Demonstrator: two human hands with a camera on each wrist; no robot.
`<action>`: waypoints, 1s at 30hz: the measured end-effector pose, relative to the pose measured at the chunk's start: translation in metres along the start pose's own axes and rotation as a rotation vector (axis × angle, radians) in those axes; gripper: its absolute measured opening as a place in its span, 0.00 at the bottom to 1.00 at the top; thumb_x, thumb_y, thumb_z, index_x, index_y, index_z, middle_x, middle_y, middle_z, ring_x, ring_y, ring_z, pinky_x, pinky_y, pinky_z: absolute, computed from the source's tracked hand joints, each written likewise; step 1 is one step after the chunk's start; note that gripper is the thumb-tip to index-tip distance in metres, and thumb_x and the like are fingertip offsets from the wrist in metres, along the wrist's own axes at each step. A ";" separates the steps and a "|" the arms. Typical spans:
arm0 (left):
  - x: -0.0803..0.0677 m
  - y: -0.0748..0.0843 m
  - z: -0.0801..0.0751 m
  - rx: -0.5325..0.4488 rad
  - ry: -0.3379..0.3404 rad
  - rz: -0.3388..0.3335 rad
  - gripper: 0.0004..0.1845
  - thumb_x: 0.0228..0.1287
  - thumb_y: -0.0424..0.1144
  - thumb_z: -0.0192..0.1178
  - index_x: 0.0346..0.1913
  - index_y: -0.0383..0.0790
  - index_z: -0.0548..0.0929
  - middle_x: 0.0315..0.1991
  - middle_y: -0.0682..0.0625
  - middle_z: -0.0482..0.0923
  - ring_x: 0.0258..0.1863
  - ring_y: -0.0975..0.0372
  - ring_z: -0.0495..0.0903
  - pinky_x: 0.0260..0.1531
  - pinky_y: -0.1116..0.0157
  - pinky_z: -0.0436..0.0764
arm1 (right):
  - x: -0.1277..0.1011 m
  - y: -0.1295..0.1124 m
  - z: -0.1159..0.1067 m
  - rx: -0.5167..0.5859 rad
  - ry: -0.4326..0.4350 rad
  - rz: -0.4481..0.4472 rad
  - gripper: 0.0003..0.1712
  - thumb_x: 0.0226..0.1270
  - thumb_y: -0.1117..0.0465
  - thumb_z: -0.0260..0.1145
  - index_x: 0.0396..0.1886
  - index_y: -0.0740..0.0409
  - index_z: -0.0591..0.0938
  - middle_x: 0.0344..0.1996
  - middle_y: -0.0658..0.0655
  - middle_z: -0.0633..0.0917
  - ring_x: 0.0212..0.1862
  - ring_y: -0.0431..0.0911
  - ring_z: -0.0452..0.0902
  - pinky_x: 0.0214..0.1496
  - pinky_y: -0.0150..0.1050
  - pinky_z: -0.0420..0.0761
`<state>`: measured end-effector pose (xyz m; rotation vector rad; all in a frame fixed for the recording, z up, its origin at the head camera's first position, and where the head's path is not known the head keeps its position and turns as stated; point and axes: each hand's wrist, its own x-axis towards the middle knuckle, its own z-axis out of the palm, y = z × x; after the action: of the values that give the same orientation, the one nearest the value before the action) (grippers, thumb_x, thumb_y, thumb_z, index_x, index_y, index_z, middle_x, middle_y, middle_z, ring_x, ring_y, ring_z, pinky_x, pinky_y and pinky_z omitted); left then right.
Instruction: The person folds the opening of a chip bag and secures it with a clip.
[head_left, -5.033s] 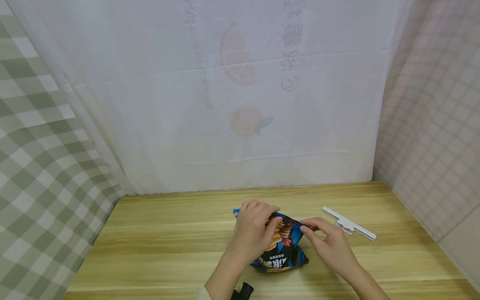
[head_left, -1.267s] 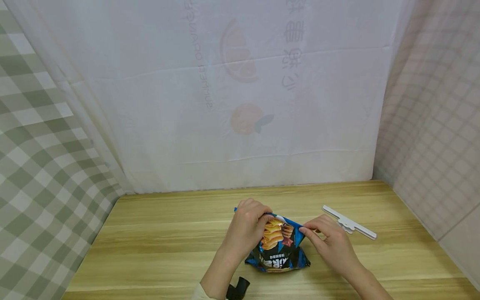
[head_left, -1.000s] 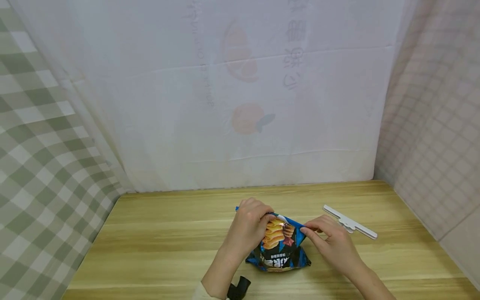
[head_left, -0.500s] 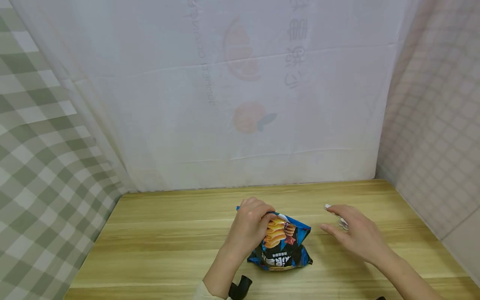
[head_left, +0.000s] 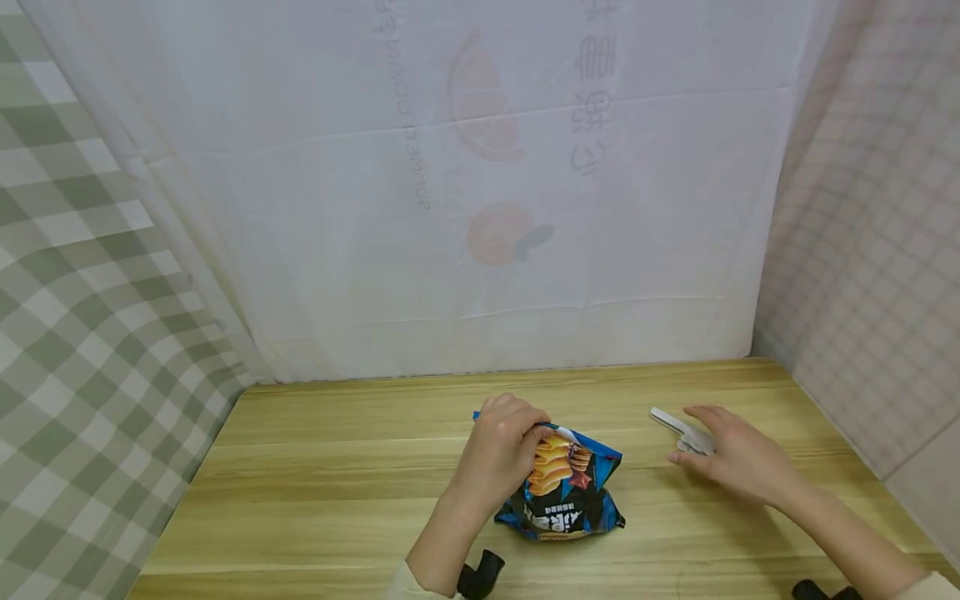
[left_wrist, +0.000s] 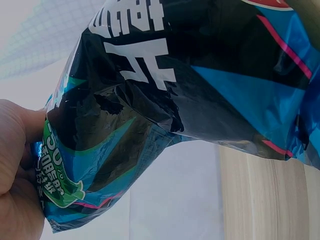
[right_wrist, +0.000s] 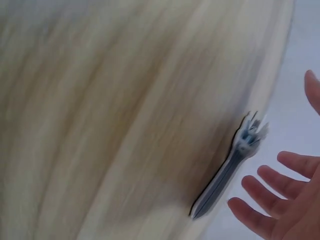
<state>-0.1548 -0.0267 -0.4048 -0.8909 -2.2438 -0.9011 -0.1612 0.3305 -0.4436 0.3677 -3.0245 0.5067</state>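
Pinches chip bag [head_left: 572,500] in left hand [head_left: 501,443], poises spread, empty right hand [head_left: 742,454] beside bag clip [head_left: 684,432] toward right edge of table [head_left: 322,483]; likely at pick-up, now needs a pinch!

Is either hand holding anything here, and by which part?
The left hand grips the blue-and-black bag by its upper edge. The right hand holds nothing; its fingers are spread near the white clip.

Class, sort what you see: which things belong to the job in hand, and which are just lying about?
Job in hand:
snack bag, gripped by the left hand
white clip, near the right hand

Just there:
wood-grain table
printed white sheet
green checked cloth
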 end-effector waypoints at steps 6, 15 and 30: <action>0.001 0.000 -0.001 -0.022 -0.012 -0.013 0.04 0.59 0.29 0.77 0.34 0.39 0.91 0.31 0.54 0.88 0.35 0.62 0.82 0.42 0.63 0.78 | 0.007 0.011 0.001 -0.031 -0.054 0.033 0.56 0.58 0.30 0.76 0.64 0.76 0.77 0.53 0.75 0.82 0.49 0.64 0.82 0.41 0.59 0.82; 0.001 0.001 0.000 -0.021 -0.021 -0.018 0.04 0.60 0.29 0.76 0.35 0.39 0.92 0.32 0.54 0.88 0.36 0.62 0.83 0.44 0.63 0.79 | 0.016 0.024 0.004 -0.046 -0.122 0.026 0.52 0.55 0.30 0.77 0.59 0.74 0.81 0.40 0.60 0.83 0.34 0.46 0.75 0.30 0.43 0.75; 0.001 0.001 -0.001 -0.010 -0.023 -0.019 0.04 0.60 0.29 0.76 0.35 0.40 0.91 0.32 0.54 0.87 0.36 0.62 0.82 0.47 0.63 0.80 | 0.026 0.032 0.000 0.089 -0.173 -0.023 0.24 0.57 0.47 0.82 0.43 0.60 0.88 0.25 0.46 0.76 0.25 0.40 0.67 0.26 0.34 0.67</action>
<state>-0.1542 -0.0269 -0.4031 -0.8902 -2.2731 -0.9156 -0.1939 0.3537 -0.4511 0.4746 -3.1653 0.6421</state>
